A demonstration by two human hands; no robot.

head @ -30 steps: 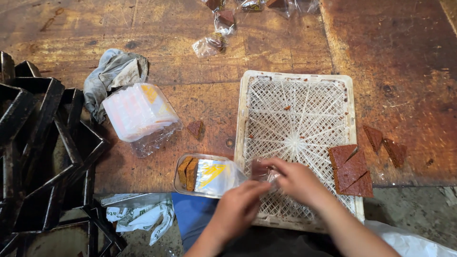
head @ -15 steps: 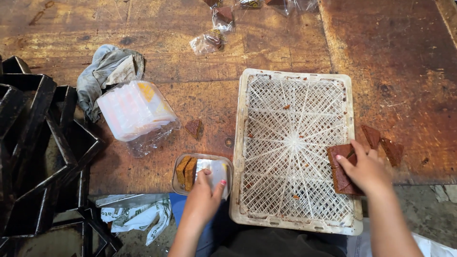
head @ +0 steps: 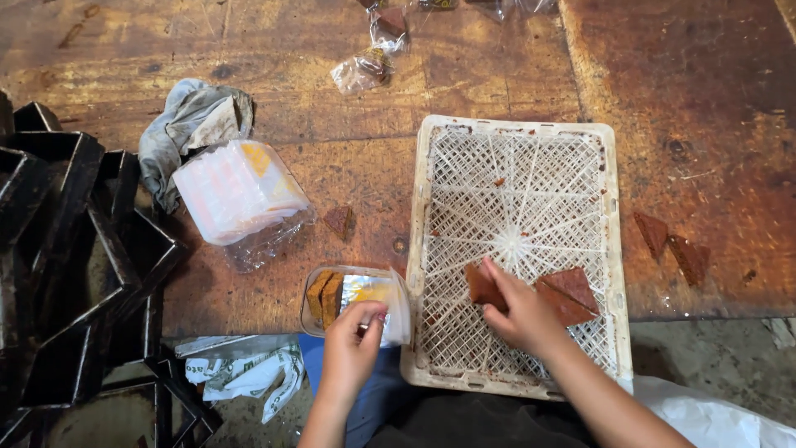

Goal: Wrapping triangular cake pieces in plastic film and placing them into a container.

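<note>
now the right hand point(head: 518, 311) pinches a brown triangular slice point(head: 483, 286) over the white mesh tray point(head: 431, 249); the left hand point(head: 352, 340) grips the clear pack point(head: 352, 294) just left, seemingly filling it; sliding the slice in would need a steady pack mouth.

Counts: 1 white lattice tray point(head: 431, 249) on the bench point(head: 705, 108). Brown cake wedges — 1 in the right hand point(head: 521, 314), 2 lying on the tray point(head: 572, 294), 2 off-tray on the bench at right point(head: 672, 245), 1 small piece left of the tray point(head: 341, 221). 1 clear plastic box point(head: 352, 292) with 2 slices inside, under the left hand point(head: 352, 348). 1 stack of clear bags point(head: 236, 195). 1 grey rag point(head: 191, 120). Wrapped pieces at top edge — at least 2 point(head: 365, 68), the rest cut off.
</note>
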